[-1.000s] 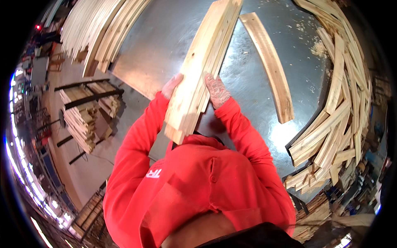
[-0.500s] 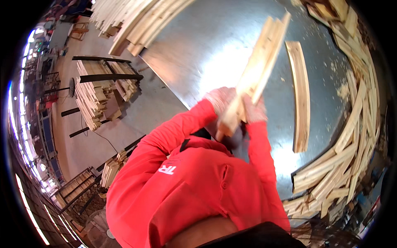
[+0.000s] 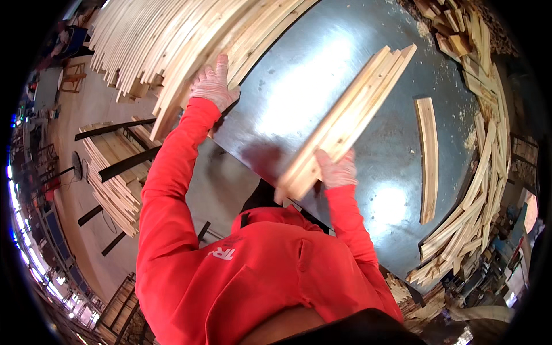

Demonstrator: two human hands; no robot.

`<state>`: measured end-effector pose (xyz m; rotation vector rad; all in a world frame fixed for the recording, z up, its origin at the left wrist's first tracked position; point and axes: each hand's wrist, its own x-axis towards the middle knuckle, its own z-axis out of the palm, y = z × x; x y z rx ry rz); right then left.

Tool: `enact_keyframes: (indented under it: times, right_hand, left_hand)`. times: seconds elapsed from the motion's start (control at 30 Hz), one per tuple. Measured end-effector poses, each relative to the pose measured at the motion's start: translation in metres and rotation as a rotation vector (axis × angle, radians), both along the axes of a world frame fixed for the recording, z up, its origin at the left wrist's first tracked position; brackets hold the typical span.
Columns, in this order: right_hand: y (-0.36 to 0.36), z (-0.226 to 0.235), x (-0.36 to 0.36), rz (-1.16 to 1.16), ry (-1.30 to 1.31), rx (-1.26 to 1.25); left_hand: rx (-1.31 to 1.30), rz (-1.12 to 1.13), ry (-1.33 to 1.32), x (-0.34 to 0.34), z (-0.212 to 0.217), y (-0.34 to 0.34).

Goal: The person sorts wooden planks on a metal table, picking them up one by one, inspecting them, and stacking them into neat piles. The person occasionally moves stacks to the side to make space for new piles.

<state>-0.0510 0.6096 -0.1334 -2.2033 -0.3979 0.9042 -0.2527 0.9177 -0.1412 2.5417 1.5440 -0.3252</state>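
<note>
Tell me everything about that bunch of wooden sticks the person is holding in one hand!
The bundle of pale wooden slats is a handful of long, flat, light-coloured strips stacked together, with their ends roughly even. It lies slanted, running from near the person's chest up and away to the right, over the shiny dark metal table. The gloved right hand grips it near its lower end. The gloved left hand is away from it.

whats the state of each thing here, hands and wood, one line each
left hand: open, flat on the big slat stack
right hand: gripping the bundle's near end
bundle of slats: held, lying diagonally on the table
big slat stack: piled at the table's left edge
single slat: lying loose on the table
metal table: shiny, dusted with sawdust
</note>
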Motion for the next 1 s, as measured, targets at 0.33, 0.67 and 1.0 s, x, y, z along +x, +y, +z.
enact_keyframes:
  times: [0.33,0.67,1.0]
  right_hand:
    - [0.204,-0.001,-0.064,0.528,0.073,0.063]
    - [-0.07,-0.026,0.252,-0.016,-1.117,-0.505]
    - [-0.299,0.013,0.265,0.572,-0.473,-0.594]
  left_hand:
    - [0.287,-0.204,-0.569,0.004,0.077,-0.027]
    - [0.269,-0.093,0.428,0.027,0.031,-0.05]
    - [0.248,-1.061,-0.255,0.265,0.044,-0.294]
